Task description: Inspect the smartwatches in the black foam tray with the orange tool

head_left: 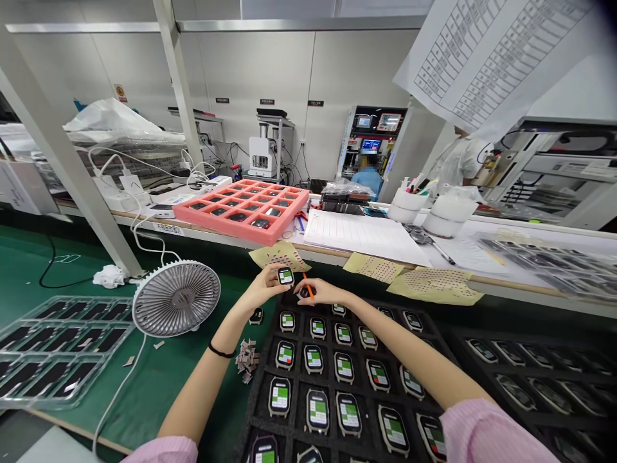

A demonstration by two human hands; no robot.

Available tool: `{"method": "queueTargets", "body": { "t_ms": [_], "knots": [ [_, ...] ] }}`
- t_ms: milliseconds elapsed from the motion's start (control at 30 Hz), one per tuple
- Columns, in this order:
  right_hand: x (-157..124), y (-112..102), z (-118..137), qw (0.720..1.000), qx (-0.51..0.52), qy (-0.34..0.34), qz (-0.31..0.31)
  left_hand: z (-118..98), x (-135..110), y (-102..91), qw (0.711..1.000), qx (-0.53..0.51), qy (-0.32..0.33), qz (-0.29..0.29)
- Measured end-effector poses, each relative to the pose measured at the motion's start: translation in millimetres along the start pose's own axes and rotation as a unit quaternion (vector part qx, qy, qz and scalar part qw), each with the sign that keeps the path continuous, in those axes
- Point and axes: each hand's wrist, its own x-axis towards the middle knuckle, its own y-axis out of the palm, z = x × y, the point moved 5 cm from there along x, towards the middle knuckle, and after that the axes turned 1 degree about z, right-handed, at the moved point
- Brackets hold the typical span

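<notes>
Over the black foam tray (255, 411), left hand (263, 287) pinching a smartwatch (285, 276), right hand (324, 292) pinching an orange stick (309, 287), tip hidden

A: Left of the watch tray (251, 411)?
B: Fan (176, 299) just beside it; clear plastic tray (87, 298) farther left.
A: Right?
B: Second watch tray (530, 337).
A: Behind?
B: Foam tray (212, 222) on the far bench (337, 252).

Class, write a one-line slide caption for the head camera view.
Left hand holds a smartwatch, right hand an orange stick, above a black tray.
</notes>
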Motion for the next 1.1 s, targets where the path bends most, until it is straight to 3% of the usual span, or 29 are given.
{"method": "queueTargets", "body": {
  "t_ms": [133,300,400,533,767,1000,1100],
  "knots": [
    [-43.0,-12.7,-6.2,0.994,0.082,0.070,-0.025,-5.4,-5.6,17.2,1.000,-0.005,-0.003,0.030],
    [-98.8,-15.9,-18.9,0.965,0.203,0.152,-0.070,-6.9,-14.0,50.5,0.996,-0.002,-0.003,0.084],
    [-128.9,-14.1,-19.0,0.947,0.269,0.146,-0.098,-6.4,-17.7,68.8,0.993,0.000,-0.011,0.114],
    [-159.8,-10.3,-8.0,0.916,0.381,0.080,-0.100,-13.0,-18.5,90.5,0.989,0.010,-0.015,0.144],
    [-182.5,-14.8,-6.1,0.905,0.402,0.033,-0.135,-31.2,-22.2,123.1,0.981,0.016,0.007,0.192],
    [-189.0,-19.8,-11.7,0.893,0.416,0.022,-0.171,-21.3,-22.5,119.8,0.986,0.009,-0.016,0.165],
    [-186.1,-19.7,-10.4,0.871,0.455,-0.013,-0.184,-17.5,-20.2,120.4,0.986,0.010,-0.023,0.167]
  ]
}}
